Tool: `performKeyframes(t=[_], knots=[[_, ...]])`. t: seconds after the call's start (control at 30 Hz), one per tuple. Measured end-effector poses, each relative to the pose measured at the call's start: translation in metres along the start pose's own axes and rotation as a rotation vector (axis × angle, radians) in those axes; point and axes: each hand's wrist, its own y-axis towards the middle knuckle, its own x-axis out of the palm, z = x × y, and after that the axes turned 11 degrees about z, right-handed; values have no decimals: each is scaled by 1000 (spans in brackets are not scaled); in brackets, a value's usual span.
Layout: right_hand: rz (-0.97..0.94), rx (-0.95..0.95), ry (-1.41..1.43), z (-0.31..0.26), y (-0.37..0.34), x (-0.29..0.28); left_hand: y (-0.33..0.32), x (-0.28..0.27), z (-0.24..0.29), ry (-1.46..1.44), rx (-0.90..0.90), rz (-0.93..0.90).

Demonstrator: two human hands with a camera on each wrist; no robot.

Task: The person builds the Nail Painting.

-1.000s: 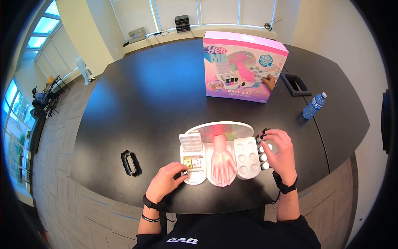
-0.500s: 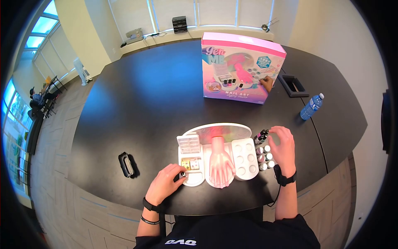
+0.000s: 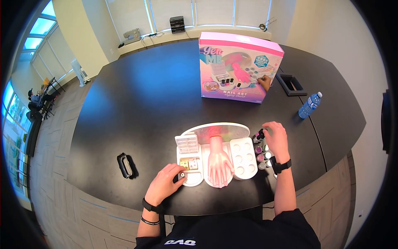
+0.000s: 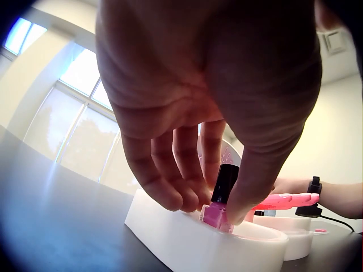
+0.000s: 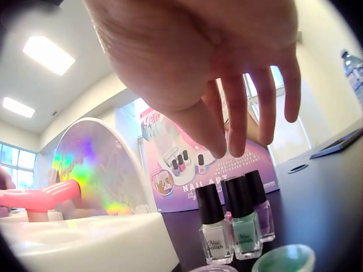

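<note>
My left hand (image 3: 165,182) pinches a pink polish bottle (image 4: 216,216) with a black cap between thumb and fingers, low over the front left compartment of the white tray (image 3: 193,180). My right hand (image 3: 277,140) hovers over upright black-capped bottles, fingers extended downward and slightly bent, touching none of them. In the right wrist view a white bottle (image 5: 216,238), a green one (image 5: 245,232) and a purple one (image 5: 264,218) stand close together beneath the fingertips. A pink model hand (image 3: 219,164) lies palm down in the tray's middle.
Small round jars (image 3: 260,157) stand right of the tray's six-well part (image 3: 243,170). A mirror panel (image 3: 224,130) rises at the back. Beyond are the large box (image 3: 238,89), a water bottle (image 3: 310,106) and a black holder (image 3: 289,79). A black banded object (image 3: 124,165) lies left.
My right hand has moved forward over the black-capped bottles, uncovering more of the jars. My left hand keeps hold of its bottle near the same compartment. The head view has shifted slightly.
</note>
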Motion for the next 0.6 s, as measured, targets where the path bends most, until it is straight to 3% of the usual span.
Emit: performKeyframes(t=[0.6], knots=[[-86,34,-20,4,5,12,0,-8,5,32,-12,-14]])
